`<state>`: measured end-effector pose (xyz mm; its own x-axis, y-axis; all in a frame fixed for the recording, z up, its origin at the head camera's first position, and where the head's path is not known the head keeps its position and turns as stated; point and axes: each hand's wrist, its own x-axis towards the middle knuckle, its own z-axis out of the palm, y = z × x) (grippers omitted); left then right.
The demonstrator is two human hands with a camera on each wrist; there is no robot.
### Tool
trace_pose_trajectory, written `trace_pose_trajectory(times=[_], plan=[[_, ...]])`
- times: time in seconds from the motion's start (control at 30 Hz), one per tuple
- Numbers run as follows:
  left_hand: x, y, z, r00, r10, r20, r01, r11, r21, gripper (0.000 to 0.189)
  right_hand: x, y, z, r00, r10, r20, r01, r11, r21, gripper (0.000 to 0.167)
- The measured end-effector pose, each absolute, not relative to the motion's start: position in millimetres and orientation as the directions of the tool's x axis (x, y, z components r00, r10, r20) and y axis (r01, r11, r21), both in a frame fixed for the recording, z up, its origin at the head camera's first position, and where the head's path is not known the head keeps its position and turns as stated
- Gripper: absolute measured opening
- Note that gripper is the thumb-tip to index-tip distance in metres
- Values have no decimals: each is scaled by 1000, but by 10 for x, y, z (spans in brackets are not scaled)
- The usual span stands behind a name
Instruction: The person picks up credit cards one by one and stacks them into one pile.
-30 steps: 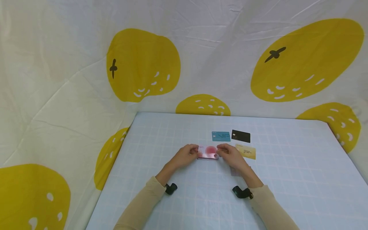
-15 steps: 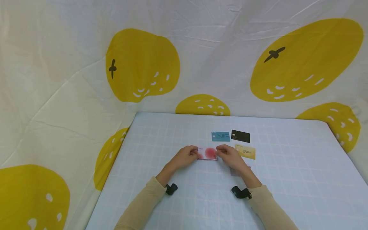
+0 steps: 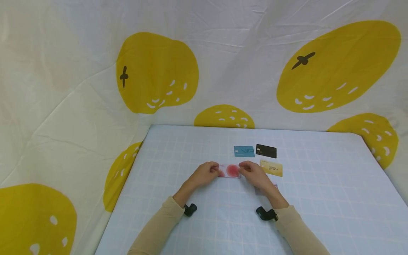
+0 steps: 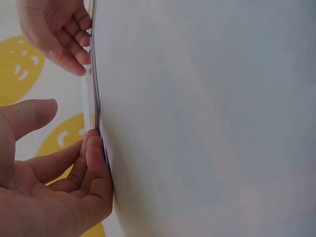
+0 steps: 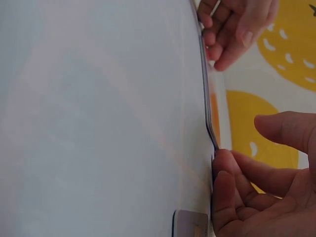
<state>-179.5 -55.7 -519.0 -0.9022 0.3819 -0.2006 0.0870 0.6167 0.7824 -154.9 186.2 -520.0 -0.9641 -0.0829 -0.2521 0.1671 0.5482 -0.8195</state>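
In the head view a white and pink bank card (image 3: 228, 170) with a large red disc lies flat on the table. The wrist views show layered dark edges there, as of stacked cards. My left hand (image 3: 205, 173) touches its left short end with bent fingertips; in the left wrist view its thumb (image 4: 37, 116) stays raised, apart from the card. At the right short end, the fingertips of my right hand (image 3: 255, 173) touch the card likewise, its thumb (image 5: 281, 128) also lifted. The left and right ends of the card are partly hidden by the fingers.
Behind and to the right lie a blue VIP card (image 3: 244, 151), a black VIP card (image 3: 266, 151) and a gold card (image 3: 271, 168). Under my right wrist shows part of a greyish card (image 3: 259, 191). A pale checked cloth (image 3: 191, 148) covers the table; a fruit-print curtain hangs behind.
The pink card's glare has gone and its face now shows plainly, lying flatter. Both hands have stayed at its ends, with the right hand moving slightly left.
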Motion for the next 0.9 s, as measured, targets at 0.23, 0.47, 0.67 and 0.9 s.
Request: trace_pose_trajectory(times=[0.23,0.47,0.67,0.9], plan=[[-1807,-557,-5207,-901,390,-188,100,610,786,42,-1546,1878,-5223,-969,-110,-222,129,540,-832,36],[-1822,-565,-5216,-899,401,-178,115,606,787,43,-1550,1884,-5230,-969,-114,-218,124,536,-835,35],[-1823,-573,-5223,-900,396,-181,110,608,787,44,-1544,1883,-5215,-966,-108,-233,141,538,-831,36],[-1846,-580,-5188,-905,392,-165,125,616,778,42,-1547,1903,-5164,-964,-94,-248,158,547,-822,38]])
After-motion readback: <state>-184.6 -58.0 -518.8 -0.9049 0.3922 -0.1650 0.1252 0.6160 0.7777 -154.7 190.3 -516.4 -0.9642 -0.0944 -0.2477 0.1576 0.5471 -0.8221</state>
